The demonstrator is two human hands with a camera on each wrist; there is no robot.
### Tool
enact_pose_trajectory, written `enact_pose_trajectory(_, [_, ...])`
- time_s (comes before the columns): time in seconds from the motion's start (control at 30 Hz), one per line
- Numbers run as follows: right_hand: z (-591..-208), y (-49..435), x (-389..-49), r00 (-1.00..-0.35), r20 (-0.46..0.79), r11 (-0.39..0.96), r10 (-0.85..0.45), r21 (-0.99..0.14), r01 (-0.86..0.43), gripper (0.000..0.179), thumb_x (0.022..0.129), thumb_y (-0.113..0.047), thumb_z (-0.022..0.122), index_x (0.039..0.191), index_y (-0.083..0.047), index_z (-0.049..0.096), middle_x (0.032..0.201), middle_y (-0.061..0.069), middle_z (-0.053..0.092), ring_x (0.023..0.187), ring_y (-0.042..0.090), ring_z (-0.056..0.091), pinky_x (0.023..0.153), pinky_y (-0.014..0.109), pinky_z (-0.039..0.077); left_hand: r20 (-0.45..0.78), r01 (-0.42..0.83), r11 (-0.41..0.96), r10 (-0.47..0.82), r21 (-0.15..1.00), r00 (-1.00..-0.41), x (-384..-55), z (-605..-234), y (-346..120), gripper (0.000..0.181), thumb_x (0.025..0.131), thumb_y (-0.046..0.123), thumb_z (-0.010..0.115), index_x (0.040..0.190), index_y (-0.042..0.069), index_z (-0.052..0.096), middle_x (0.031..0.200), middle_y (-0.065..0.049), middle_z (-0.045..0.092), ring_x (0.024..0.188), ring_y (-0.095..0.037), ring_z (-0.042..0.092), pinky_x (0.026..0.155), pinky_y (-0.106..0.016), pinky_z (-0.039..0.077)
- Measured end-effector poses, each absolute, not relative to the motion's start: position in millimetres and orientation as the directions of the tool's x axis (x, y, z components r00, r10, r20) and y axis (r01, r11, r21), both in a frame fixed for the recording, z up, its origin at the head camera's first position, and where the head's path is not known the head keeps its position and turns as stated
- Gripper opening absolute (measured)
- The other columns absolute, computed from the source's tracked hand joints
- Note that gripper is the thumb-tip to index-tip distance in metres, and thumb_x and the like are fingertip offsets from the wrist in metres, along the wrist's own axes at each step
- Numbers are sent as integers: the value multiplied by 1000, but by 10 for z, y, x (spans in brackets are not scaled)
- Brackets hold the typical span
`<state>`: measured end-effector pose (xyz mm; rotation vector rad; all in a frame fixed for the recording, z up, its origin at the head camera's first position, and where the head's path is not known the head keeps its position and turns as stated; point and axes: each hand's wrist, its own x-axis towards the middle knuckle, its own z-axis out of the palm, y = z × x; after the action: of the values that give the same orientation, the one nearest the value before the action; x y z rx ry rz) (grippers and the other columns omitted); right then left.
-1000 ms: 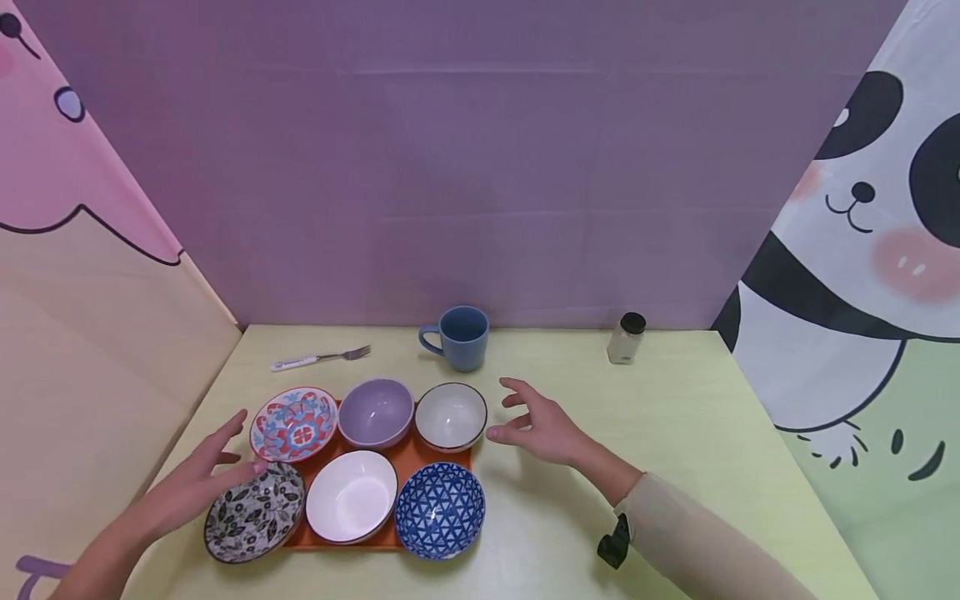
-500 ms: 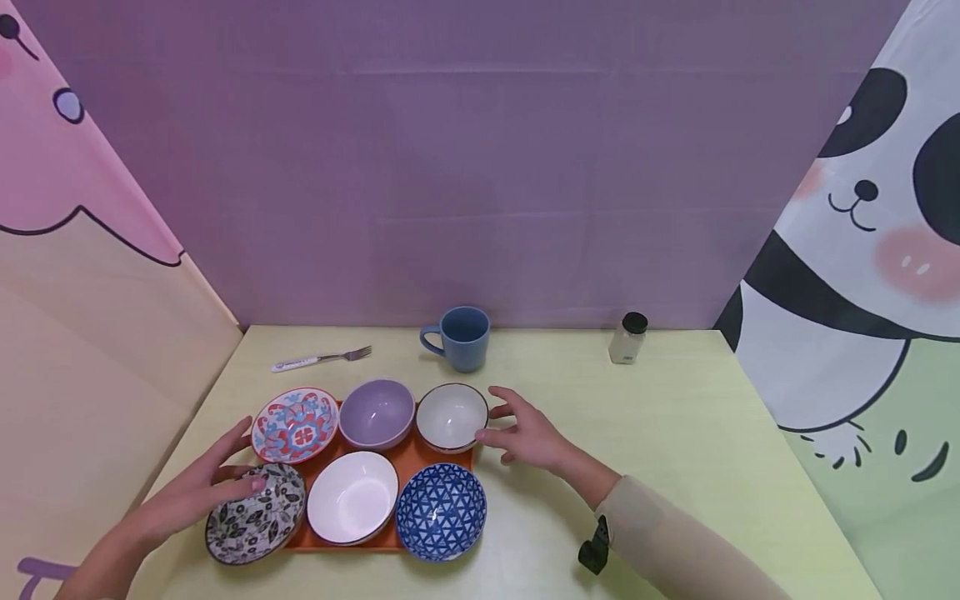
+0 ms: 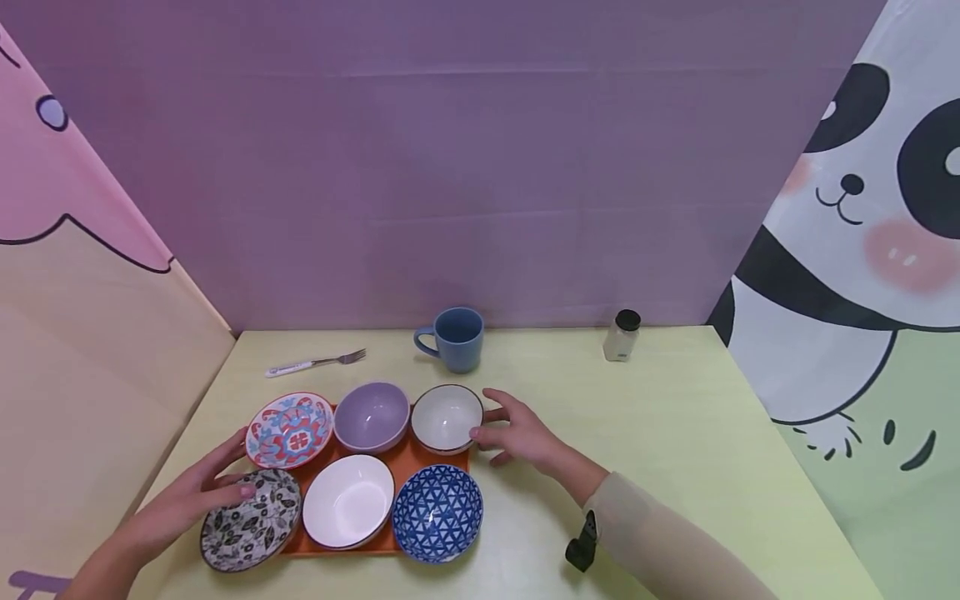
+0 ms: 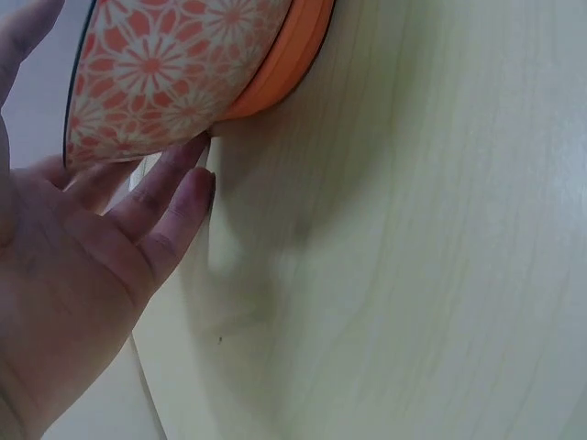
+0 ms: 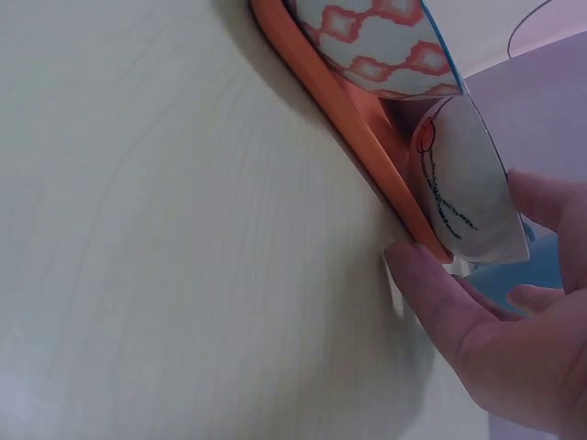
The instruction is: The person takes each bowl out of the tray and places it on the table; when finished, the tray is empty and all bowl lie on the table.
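Observation:
An orange tray (image 3: 407,460) carries several bowls in two rows. My left hand (image 3: 183,502) is at its left side, thumb over the black-and-white leaf-patterned bowl (image 3: 252,521). In the left wrist view, fingers (image 4: 183,206) reach below that bowl's red-flowered outside toward the tray's edge (image 4: 298,55). My right hand (image 3: 525,435) is at the opposite side, beside the dark-rimmed white bowl (image 3: 447,418). In the right wrist view, one fingertip (image 5: 408,261) meets the tray's corner, while another finger is by the bowl's rim. Both hands have loosely extended fingers.
Also on the tray are a red-and-blue bowl (image 3: 289,430), a purple bowl (image 3: 372,417), a plain white bowl (image 3: 348,502) and a blue triangle-patterned bowl (image 3: 438,513). Behind stand a fork (image 3: 317,362), a blue mug (image 3: 458,340) and a black-lidded jar (image 3: 622,336).
My right hand has moved left to the tray's side and the white bowl. The left hand has shifted slightly in against its side. The bowls keep their places on the tray.

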<state>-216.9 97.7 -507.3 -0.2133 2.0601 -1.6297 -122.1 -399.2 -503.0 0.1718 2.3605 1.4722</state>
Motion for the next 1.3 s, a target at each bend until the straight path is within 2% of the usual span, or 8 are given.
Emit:
enact_pose_trajectory(0.1, [-5046,959,-2162,-847,-308,246,-434,-945,217,81,94,-26,74,162,-18,30,145,23,52,105,33,73,78,48,63,-174,-37,414,298,909,-938,-1224,-5088,-4051,76,105,13,53,165,7,7,160,0,36,128,-8,57,89,-20,52])
enact_pose_trajectory(0.17, [-5029,945,-2155,-840,-320,241,-439,-942,233,77,95,-24,73,161,-18,33,143,23,54,105,34,73,79,48,63,-154,-22,401,299,916,-942,-1226,-5102,-4076,73,105,12,53,165,8,12,151,16,39,119,13,51,91,-19,50])
enact_pose_trajectory(0.2, [-5021,939,-2152,-837,-324,238,-441,-941,239,76,96,-23,72,161,-19,34,142,23,55,105,34,73,79,48,63,-153,-22,403,296,915,-943,-1225,-5101,-4079,72,105,12,53,165,9,14,145,24,38,121,14,50,91,-18,50])
enact_pose_trajectory(0.33, [-4990,920,-2147,-834,-335,225,-438,-939,259,73,95,-20,72,159,-19,37,140,23,56,103,35,72,81,49,63,-195,-66,411,282,909,-939,-1233,-5084,-4089,71,106,17,54,166,14,16,145,27,39,122,20,43,90,-20,50])
enact_pose_trajectory(0.53, [-4967,905,-2151,-836,-336,186,-433,-941,282,68,98,-19,68,159,-15,38,140,24,58,102,35,73,81,48,63,-199,-80,376,291,923,-936,-1254,-5093,-4135,69,107,16,51,166,12,15,140,34,42,121,19,46,89,-18,50])
enact_pose_trajectory(0.67, [-4995,905,-2155,-843,-342,134,-414,-939,316,61,100,-19,64,157,-14,42,131,22,66,99,37,75,79,49,63,-188,-80,327,315,942,-930,-1269,-5125,-4167,66,108,15,48,165,10,15,137,38,45,121,16,50,90,-18,52])
enact_pose_trajectory(0.9, [-5028,886,-2147,-855,-353,56,-381,-931,360,56,99,-17,64,152,-11,48,120,20,71,91,36,77,75,46,63,-142,-40,258,387,965,-911,-1246,-5188,-4237,61,110,9,39,165,7,11,140,38,47,120,10,56,92,-20,54])
enact_pose_trajectory(1.3, [-5014,852,-2126,-884,-326,20,-334,-941,339,55,98,-11,61,151,-8,48,115,24,71,81,30,76,71,42,64,-182,-85,276,348,957,-920,-1244,-5173,-4215,64,109,13,45,165,10,14,138,38,48,119,12,55,92,-20,54])
